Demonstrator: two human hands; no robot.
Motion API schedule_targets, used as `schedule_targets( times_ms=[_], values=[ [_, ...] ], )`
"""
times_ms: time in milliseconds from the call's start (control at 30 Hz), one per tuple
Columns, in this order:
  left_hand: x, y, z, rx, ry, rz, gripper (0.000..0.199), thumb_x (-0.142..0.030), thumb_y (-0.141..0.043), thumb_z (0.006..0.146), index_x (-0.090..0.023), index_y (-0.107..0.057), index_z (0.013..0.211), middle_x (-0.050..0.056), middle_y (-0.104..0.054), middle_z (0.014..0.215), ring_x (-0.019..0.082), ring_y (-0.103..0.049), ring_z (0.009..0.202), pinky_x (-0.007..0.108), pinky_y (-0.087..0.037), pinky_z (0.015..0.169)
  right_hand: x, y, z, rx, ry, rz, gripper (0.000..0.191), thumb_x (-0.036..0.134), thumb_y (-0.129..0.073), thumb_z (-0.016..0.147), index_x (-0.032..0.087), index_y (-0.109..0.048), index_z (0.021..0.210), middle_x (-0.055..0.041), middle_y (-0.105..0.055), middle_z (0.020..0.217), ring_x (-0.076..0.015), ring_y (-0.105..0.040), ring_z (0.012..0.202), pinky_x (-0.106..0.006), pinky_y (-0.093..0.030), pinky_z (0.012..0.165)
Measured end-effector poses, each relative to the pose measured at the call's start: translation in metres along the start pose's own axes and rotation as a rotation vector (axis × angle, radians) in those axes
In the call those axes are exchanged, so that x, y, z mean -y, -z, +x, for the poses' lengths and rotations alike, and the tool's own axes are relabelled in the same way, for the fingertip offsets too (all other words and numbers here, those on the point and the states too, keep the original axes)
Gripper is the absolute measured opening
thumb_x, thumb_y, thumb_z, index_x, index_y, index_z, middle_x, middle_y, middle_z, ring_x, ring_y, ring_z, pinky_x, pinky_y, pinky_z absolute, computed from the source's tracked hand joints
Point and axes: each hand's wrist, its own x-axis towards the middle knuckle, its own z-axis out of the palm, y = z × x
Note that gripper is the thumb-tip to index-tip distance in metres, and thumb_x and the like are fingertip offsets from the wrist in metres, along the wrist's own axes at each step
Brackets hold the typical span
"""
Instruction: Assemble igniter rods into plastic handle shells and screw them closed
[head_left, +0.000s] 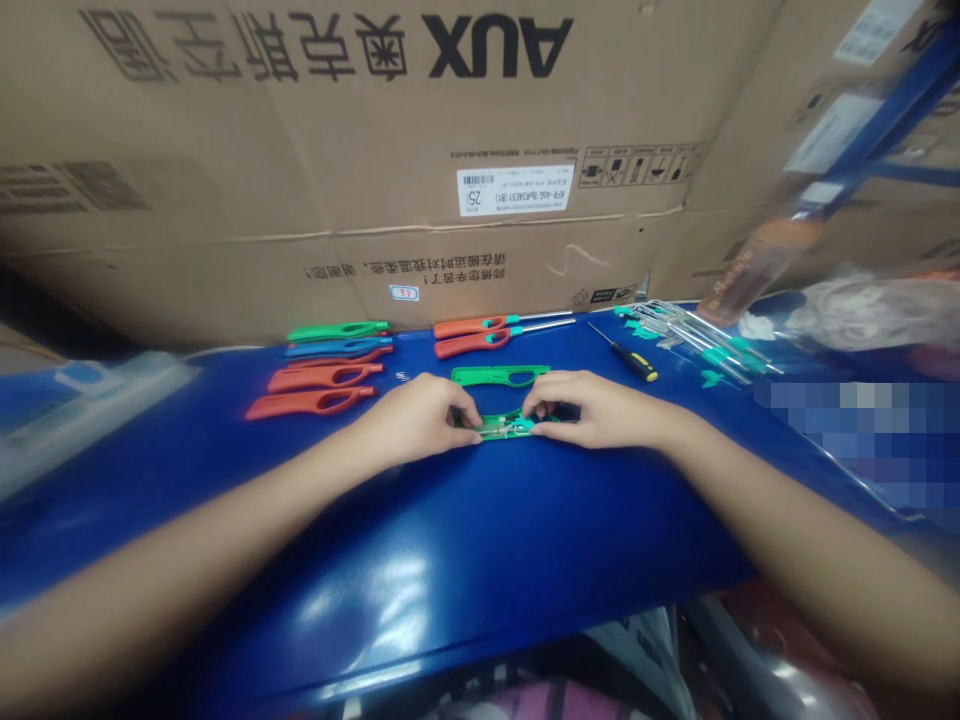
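Note:
My left hand pinches the left end of an opened green lighter body, which lies low over the blue table. At its right end my right hand is closed, with thumb and fingertips on the teal parts there. Small metal and teal pieces show inside the body between both hands; my fingers hide its two ends. Just behind it lies a green lighter half shell with an oval opening, touched by neither hand as far as I can see.
Several handle shells lie at the left. Two orange lighters with metal tubes rest behind. A screwdriver and a pile of metal tubes lie to the right. A large cardboard box walls off the blue table's back.

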Motion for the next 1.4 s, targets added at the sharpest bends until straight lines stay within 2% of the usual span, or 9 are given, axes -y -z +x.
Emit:
schedule_targets(
  times_ms=[133, 267, 500, 567, 667, 767, 867, 1200, 1400],
  values=[
    [0.004, -0.001, 0.002, 0.019, 0.021, -0.034, 0.018, -0.033, -0.076, 0.077, -0.023, -0.081, 0.091, 0.001, -0.078, 0.085, 0.016, -0.069, 0.07, 0.023, -0.047, 0.062, 0.003, -0.009, 0.004, -0.013, 0.085, -0.119, 0.031, 0.032, -0.062, 0.093, 0.024, -0.069, 0.122, -0.0123, -0.062, 0.124, -0.0252, -0.056, 0.118, -0.045, -0.044, 0.103],
    [0.007, -0.001, 0.003, 0.025, 0.006, -0.049, 0.021, -0.036, -0.076, 0.077, -0.023, -0.081, 0.092, 0.001, -0.079, 0.086, 0.016, -0.069, 0.07, 0.024, -0.047, 0.063, 0.007, -0.009, 0.002, 0.15, 0.086, -0.233, 0.045, 0.038, -0.058, 0.096, 0.035, -0.057, 0.14, -0.0086, -0.033, 0.161, -0.033, -0.035, 0.144, -0.058, -0.026, 0.116],
    [0.005, 0.001, 0.001, 0.024, -0.033, -0.027, 0.021, -0.035, -0.075, 0.078, -0.022, -0.08, 0.092, 0.003, -0.078, 0.086, 0.016, -0.068, 0.07, 0.024, -0.048, 0.063, 0.012, -0.006, -0.002, 0.207, 0.009, -0.196, 0.049, 0.041, -0.06, 0.094, 0.037, -0.054, 0.143, -0.0029, -0.016, 0.168, -0.0336, -0.023, 0.151, -0.056, -0.02, 0.121],
    [0.004, 0.003, 0.001, 0.034, -0.025, -0.062, 0.024, -0.035, -0.076, 0.076, -0.02, -0.079, 0.095, 0.003, -0.078, 0.085, 0.016, -0.069, 0.07, 0.024, -0.049, 0.064, 0.011, -0.006, -0.002, 0.17, 0.01, -0.159, 0.051, 0.039, -0.06, 0.094, 0.036, -0.052, 0.144, -0.0033, -0.018, 0.167, -0.0325, -0.023, 0.151, -0.055, -0.021, 0.121],
    [0.004, 0.006, 0.002, 0.014, -0.002, -0.152, 0.035, -0.039, -0.079, 0.073, -0.018, -0.077, 0.102, 0.003, -0.077, 0.085, 0.016, -0.069, 0.071, 0.024, -0.052, 0.066, 0.007, -0.003, -0.002, 0.029, 0.013, -0.12, 0.052, 0.029, -0.059, 0.094, 0.03, -0.052, 0.145, -0.0097, -0.039, 0.158, -0.0292, -0.036, 0.145, -0.053, -0.03, 0.118],
    [0.004, 0.006, 0.003, -0.091, -0.004, -0.204, 0.035, -0.043, -0.077, 0.077, -0.017, -0.076, 0.1, 0.003, -0.077, 0.083, 0.016, -0.068, 0.069, 0.024, -0.052, 0.064, 0.001, 0.001, -0.002, -0.06, 0.022, -0.109, 0.042, 0.026, -0.059, 0.092, 0.023, -0.061, 0.134, -0.0115, -0.06, 0.135, -0.0263, -0.053, 0.128, -0.05, -0.038, 0.111],
    [0.004, 0.002, 0.004, -0.204, -0.095, -0.146, 0.025, -0.04, -0.073, 0.082, -0.018, -0.077, 0.095, 0.003, -0.076, 0.085, 0.015, -0.066, 0.071, 0.024, -0.05, 0.065, -0.003, 0.005, -0.002, -0.046, 0.03, -0.12, 0.032, 0.028, -0.061, 0.091, 0.021, -0.066, 0.122, -0.0095, -0.068, 0.121, -0.0255, -0.059, 0.116, -0.049, -0.041, 0.106],
    [0.007, -0.001, 0.007, -0.081, -0.176, -0.113, 0.021, -0.038, -0.076, 0.081, -0.022, -0.08, 0.095, 0.001, -0.074, 0.082, 0.012, -0.061, 0.064, 0.022, -0.043, 0.059, -0.001, 0.002, -0.001, -0.022, 0.059, -0.133, 0.028, 0.029, -0.059, 0.094, 0.023, -0.07, 0.119, -0.009, -0.069, 0.113, -0.0234, -0.06, 0.108, -0.043, -0.042, 0.099],
    [0.01, -0.008, 0.009, -0.032, -0.114, -0.215, 0.016, -0.034, -0.077, 0.079, -0.021, -0.081, 0.088, 0.001, -0.077, 0.083, 0.014, -0.067, 0.07, 0.023, -0.047, 0.063, 0.003, -0.002, 0.0, 0.061, 0.1, -0.165, 0.034, 0.032, -0.057, 0.096, 0.03, -0.068, 0.128, -0.0109, -0.058, 0.137, -0.0268, -0.051, 0.129, -0.05, -0.036, 0.109]
  ],
)
